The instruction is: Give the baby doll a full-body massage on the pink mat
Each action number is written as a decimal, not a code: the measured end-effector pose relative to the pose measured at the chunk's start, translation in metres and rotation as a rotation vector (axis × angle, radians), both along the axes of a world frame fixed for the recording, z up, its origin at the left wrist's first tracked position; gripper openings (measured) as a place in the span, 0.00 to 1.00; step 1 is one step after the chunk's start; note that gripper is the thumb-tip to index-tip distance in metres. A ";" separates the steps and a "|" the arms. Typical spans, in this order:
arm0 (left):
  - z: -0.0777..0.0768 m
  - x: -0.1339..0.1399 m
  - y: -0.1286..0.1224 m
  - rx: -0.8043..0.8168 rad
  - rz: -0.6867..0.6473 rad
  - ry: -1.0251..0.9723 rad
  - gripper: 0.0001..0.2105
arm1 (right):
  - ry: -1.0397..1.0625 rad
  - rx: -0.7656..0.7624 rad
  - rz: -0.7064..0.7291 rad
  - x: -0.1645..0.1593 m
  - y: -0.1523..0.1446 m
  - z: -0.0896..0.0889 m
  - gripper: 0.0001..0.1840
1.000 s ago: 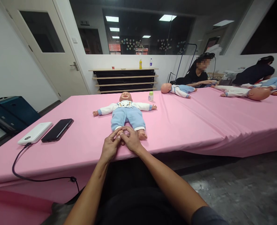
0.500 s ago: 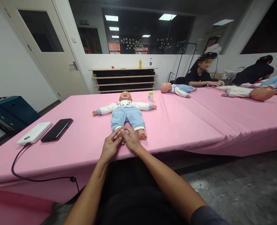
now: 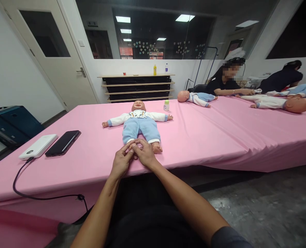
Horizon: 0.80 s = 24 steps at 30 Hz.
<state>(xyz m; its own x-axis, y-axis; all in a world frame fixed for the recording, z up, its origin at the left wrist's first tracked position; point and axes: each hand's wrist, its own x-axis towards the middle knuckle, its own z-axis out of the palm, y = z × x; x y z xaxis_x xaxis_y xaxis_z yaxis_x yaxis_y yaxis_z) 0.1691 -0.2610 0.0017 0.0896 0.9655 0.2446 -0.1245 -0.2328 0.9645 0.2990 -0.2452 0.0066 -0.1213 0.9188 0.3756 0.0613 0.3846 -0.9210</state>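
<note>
Okay, so we've got both hands on one foot (image 3: 131,146) of the baby doll (image 3: 141,128), which lies on its back on the pink tablecloth (image 3: 199,137), arms spread and feet toward us. Our left hand (image 3: 121,162) and right hand (image 3: 145,155) meet there, thumbs coming together over it and fingers closed around it. Our own hands cover most of that foot, so we can't really tell how hard we're squeezing. Looks to us like the thumbs-on-one-foot step, with the other foot (image 3: 157,148) lying free just beside our right hand. From here, we'd say the next move calls for light, even thumbs and a steady hold; switching feet would mean loosening both grips first. Green-capped bottle (image 3: 166,106) stands near the doll's outstretched arm, out of the way.
</note>
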 end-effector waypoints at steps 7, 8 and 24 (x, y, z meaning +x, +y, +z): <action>-0.001 0.000 0.000 -0.044 -0.041 -0.025 0.29 | -0.036 0.039 -0.030 0.003 0.000 0.001 0.15; -0.001 0.000 0.000 -0.049 -0.036 -0.039 0.29 | -0.054 0.040 -0.037 0.003 0.000 0.001 0.15; -0.002 0.000 0.001 -0.080 -0.108 -0.205 0.25 | -0.031 0.038 -0.046 0.003 0.003 -0.001 0.18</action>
